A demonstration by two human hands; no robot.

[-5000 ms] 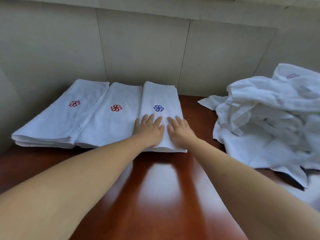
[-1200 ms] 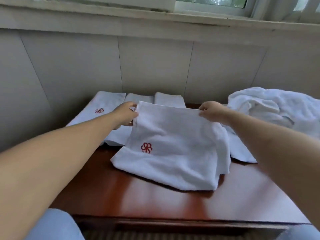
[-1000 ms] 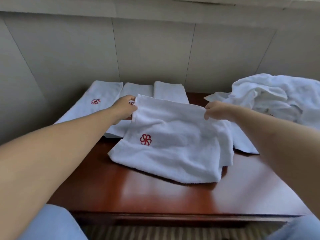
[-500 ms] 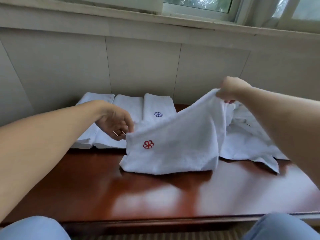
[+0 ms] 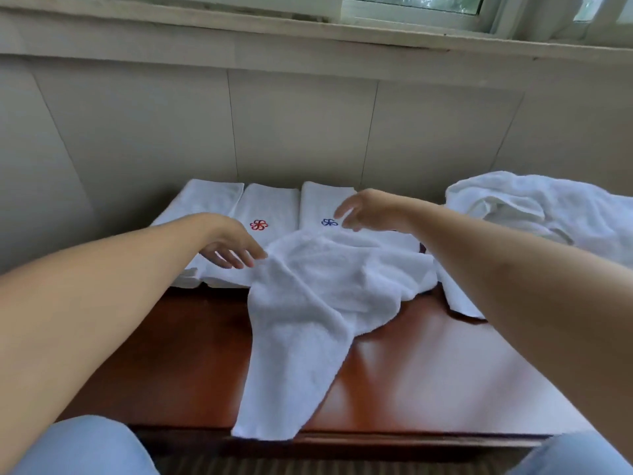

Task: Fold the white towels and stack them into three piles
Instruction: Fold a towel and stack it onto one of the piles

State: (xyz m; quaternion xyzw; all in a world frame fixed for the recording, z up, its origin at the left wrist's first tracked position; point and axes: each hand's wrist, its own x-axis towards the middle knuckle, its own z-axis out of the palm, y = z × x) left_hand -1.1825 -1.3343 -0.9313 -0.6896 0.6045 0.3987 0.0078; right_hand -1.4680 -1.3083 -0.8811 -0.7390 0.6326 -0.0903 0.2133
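Observation:
A loose white towel (image 5: 308, 303) lies crumpled on the red-brown table (image 5: 411, 382), one end hanging over the front edge. My left hand (image 5: 229, 248) hovers at its far left corner with fingers spread, touching or just off the cloth. My right hand (image 5: 363, 209) is open above the towel's far edge, holding nothing. Three folded towels lie side by side against the wall: the left one (image 5: 209, 197), the middle one (image 5: 267, 214) with a red flower mark, and the right one (image 5: 325, 204) with a blue flower mark.
A heap of unfolded white towels (image 5: 534, 207) fills the table's back right. A panelled wall (image 5: 301, 125) and window sill rise directly behind. My knees in light blue cloth (image 5: 85, 447) are at the table's front edge.
Both hands have let go of the towel they held up by its corners. It has dropped and spread towards me over the table's front edge, its red mark now hidden.

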